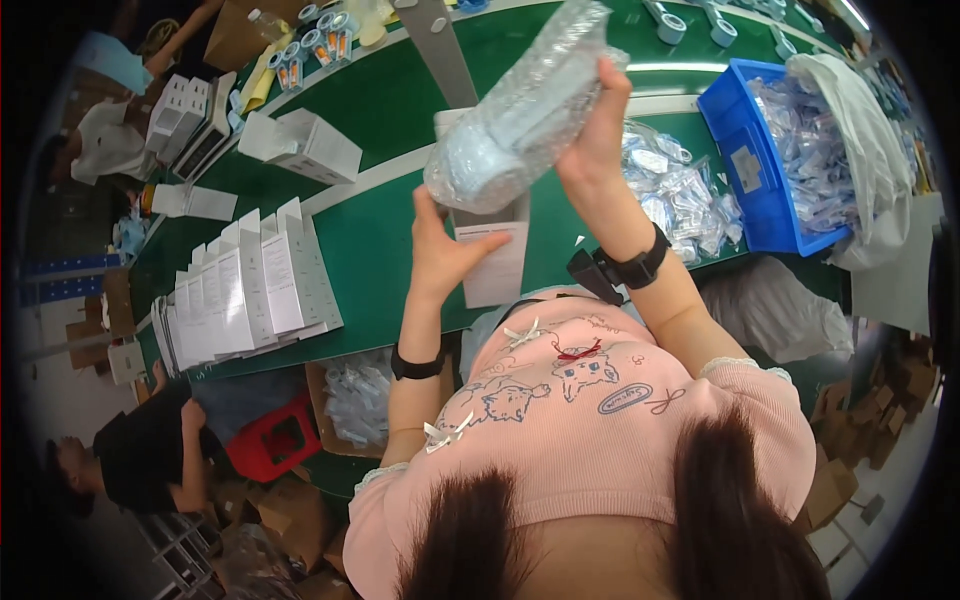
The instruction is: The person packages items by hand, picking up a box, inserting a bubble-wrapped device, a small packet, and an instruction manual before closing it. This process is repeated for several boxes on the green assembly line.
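A bubble-wrapped light blue device (490,150) with a rounded end is tilted over an upright open white box (497,270). My right hand (595,135) grips the wrapped device by its upper right side, with the rounded end down toward the box mouth. Around the upper part of the box is my left hand (445,245), its thumb across the printed front panel. The left fingertips are by the lower left of the bubble wrap; whether they touch it I cannot tell. The wrap partly covers the box opening.
Left on the green table (385,220) stands a row of white boxes (240,285), with another open box (305,145) behind. Small clear packets (685,195) lie right, beside a blue bin (755,165). Several light blue devices (720,28) line the far side. A person (150,450) is at lower left.
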Demonstrator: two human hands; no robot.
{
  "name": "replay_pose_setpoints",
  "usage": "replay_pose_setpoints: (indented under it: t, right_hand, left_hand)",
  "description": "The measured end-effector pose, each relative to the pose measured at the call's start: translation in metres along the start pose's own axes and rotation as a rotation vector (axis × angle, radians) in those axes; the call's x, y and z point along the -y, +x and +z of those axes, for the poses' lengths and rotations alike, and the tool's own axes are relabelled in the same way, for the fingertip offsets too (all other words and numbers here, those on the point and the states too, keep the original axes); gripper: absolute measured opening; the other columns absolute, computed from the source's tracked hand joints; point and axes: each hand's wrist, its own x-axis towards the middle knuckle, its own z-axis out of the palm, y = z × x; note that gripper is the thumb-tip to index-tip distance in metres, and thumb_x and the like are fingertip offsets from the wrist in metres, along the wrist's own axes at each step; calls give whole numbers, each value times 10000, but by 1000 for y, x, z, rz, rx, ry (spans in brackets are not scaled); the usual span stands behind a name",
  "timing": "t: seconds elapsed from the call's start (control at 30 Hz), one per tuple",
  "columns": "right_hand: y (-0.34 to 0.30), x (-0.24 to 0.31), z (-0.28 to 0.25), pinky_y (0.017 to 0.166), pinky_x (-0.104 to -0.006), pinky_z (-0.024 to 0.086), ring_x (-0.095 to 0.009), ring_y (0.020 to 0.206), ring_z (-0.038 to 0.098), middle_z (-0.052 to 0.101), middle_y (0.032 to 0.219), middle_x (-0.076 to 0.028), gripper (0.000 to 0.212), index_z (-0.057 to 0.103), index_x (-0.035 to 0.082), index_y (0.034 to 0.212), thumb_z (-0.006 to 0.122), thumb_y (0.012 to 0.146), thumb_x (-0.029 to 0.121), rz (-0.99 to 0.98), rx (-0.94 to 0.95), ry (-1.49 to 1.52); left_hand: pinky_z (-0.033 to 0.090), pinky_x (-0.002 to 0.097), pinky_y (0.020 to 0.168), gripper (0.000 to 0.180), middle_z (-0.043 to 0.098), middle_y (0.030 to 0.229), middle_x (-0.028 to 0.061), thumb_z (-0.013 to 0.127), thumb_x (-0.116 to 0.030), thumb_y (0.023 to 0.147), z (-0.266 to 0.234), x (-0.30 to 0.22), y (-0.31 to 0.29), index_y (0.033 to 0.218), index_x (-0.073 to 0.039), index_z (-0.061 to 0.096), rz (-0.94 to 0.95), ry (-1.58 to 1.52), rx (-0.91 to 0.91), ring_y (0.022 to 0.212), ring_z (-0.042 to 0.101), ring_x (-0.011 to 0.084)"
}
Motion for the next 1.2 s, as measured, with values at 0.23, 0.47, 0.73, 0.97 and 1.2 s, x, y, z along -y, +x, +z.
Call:
replay_pose_setpoints:
  t: [0.23,0.47,0.73,0.97,1.2]
  right_hand:
    - [3,10,-22,881,-383,403,-254,986,513,565,1002,-62,361,526,40,1053,543,791,286,-430,472,-692]
    - [4,35,-47,922,-402,360,-314,1053,471,553,1084,-107,357,593,65,1023,598,758,304,-670,721,-1330]
    - [63,28,-229,878,-580,310,-291,934,552,599,911,-174,326,624,77,959,608,718,296,-383,238,-2694]
    - [71,35,-202,822,-408,418,-244,780,597,624,835,-161,329,627,40,954,601,737,285,-158,379,-2574]
    - [29,37,-69,687,-229,449,-77,780,546,613,859,-66,213,587,0,997,482,813,5,-123,450,-1003]
  left_hand:
    - [379,399,918,754,374,1258,192,843,-132,504,25,3,-3,1031,-92,306,273,223,-246,1117,449,323]
    - [341,415,950,786,273,1272,222,833,-134,532,10,26,15,1066,-96,258,385,138,-455,1162,376,358]
    - [311,409,973,751,246,1298,231,809,-124,570,11,61,-5,1072,-73,253,180,266,-421,1188,343,353]
    - [334,404,958,582,252,1327,179,772,-127,611,0,29,1,1080,-69,431,206,251,-398,1188,348,349]
    - [433,335,756,209,465,1100,164,732,-130,630,-18,10,15,781,-33,625,27,504,-413,917,517,290]
